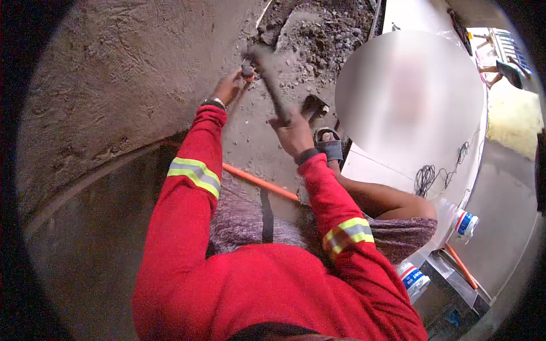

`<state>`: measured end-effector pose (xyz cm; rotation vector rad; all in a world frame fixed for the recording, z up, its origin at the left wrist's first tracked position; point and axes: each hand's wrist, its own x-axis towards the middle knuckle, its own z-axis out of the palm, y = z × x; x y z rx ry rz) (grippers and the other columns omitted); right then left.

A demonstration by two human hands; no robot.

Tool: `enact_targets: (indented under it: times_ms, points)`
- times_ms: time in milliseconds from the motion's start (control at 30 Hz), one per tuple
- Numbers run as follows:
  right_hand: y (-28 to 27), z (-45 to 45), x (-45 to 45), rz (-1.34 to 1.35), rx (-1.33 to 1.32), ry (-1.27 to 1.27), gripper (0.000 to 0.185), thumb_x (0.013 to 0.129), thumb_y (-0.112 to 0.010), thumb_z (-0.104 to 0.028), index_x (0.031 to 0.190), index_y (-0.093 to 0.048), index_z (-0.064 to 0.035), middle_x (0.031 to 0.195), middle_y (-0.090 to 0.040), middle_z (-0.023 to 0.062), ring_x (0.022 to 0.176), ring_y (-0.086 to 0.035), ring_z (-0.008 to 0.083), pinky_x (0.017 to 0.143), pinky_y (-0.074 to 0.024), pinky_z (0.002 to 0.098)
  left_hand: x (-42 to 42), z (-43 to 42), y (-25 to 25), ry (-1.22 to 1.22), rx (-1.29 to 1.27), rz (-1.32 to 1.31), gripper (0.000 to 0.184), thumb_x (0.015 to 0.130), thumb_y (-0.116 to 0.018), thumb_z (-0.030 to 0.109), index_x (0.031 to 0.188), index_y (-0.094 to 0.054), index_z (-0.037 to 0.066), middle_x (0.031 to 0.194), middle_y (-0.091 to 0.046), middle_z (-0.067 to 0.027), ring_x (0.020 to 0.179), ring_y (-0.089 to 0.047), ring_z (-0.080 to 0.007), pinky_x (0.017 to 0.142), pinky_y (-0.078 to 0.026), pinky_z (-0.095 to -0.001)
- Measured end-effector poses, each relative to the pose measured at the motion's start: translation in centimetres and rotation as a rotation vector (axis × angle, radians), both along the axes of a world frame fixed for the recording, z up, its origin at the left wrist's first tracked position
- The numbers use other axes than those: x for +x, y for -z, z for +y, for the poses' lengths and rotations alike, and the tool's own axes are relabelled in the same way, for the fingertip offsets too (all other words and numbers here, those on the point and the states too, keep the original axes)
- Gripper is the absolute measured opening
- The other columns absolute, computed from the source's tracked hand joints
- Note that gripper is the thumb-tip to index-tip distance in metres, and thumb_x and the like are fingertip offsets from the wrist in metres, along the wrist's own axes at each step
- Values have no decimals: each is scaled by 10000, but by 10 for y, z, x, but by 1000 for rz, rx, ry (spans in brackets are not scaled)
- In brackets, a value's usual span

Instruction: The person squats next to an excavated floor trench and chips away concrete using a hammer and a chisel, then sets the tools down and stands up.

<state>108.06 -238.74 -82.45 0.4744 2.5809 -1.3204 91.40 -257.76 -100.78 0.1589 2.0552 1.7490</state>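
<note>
My right hand (294,135) is closed round the handle of a hammer (273,88). The hammer's head is smeared by motion and lies close to my left hand (228,88). The left fingers are wrapped round what looks like a chisel (248,73), with a dark round end and an orange-red part below it. Its tip is hidden. Both hands are over rough, dusty ground (250,136) beside a plastered wall (131,68).
Broken rubble (333,42) lies ahead. An orange pipe (259,181) crosses near my legs. My sandalled foot (329,145) is right of the hands. Further right are a black cable (425,181), white buckets (466,223) and another person (506,71).
</note>
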Motion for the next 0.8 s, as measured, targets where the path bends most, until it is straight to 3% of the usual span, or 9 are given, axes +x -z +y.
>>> enact_targets:
  times_ms: [100, 133, 233, 367, 400, 500, 600, 700, 800]
  points:
    - [1, 10, 1, -60, 78, -21, 465, 770, -711, -320, 1077, -517, -29, 897, -631, 223, 846, -622, 390, 742, -477, 436, 1, -15, -3, -198, -156, -16, 344, 909, -447, 189, 1207, -566, 67, 1127, -631, -84, 1081, -585, -248, 906, -457, -365]
    - [-1, 9, 12, -37, 11, 23, 464, 770, -709, -322, 1067, -512, -25, 897, -631, 218, 832, -619, 395, 738, -477, 431, -7, -23, 1, -112, -522, -174, 430, 889, -482, 325, 1231, -560, 76, 1158, -616, -46, 1094, -564, -267, 955, -407, -381]
    - [13, 12, 29, -60, -137, 244, 437, 779, -702, -310, 1056, -518, -26, 896, -635, 171, 787, -617, 330, 726, -476, 381, 1, 6, -84, -364, 116, -218, 513, 869, -505, 431, 1243, -554, 83, 1136, -619, -30, 1080, -557, -241, 947, -393, -356]
    - [43, 20, 49, -193, -181, 420, 443, 773, -713, -284, 1107, -541, -48, 870, -629, 110, 774, -605, 213, 729, -471, 329, 0, 30, -134, 147, 11, -110, 411, 842, -571, 385, 1108, -640, 79, 1065, -644, -41, 1033, -575, -183, 920, -412, -321]
    - [50, 22, 52, -204, -150, 399, 455, 769, -718, -282, 1116, -539, -49, 866, -626, 105, 771, -604, 212, 733, -471, 328, -1, 32, -130, 249, -295, 219, 300, 824, -588, 282, 1039, -673, 90, 1049, -656, -82, 989, -609, -230, 881, -445, -320]
    - [95, 24, 73, -295, -237, 405, 507, 760, -724, -303, 1149, -527, -44, 865, -626, 104, 775, -613, 227, 740, -478, 340, 37, 33, -96, 371, -569, 407, 259, 824, -573, 236, 1025, -676, 109, 1062, -647, -134, 980, -616, -304, 848, -472, -357]
    - [120, 20, 79, -382, -214, 384, 528, 760, -723, -326, 1151, -519, -36, 858, -623, 112, 731, -613, 224, 688, -486, 346, 80, 15, -54, -85, -424, 345, 256, 830, -566, 183, 1062, -662, 132, 1104, -629, -151, 1022, -594, -350, 853, -476, -385]
    - [92, 13, 65, -453, -373, 449, 558, 761, -719, -354, 1155, -508, -21, 862, -623, 132, 683, -608, 220, 632, -485, 344, 72, 8, -40, -113, -527, -16, 316, 825, -585, 128, 1139, -615, 113, 1080, -622, -179, 991, -602, -360, 826, -486, -380]
    - [101, 5, 68, -389, -390, 420, 572, 766, -713, -360, 1158, -499, -2, 869, -628, 148, 672, -609, 223, 619, -483, 342, 44, 42, -31, -233, -408, -29, 368, 827, -581, 83, 1196, -574, 93, 981, -655, -144, 793, -637, -286, 704, -508, -347]
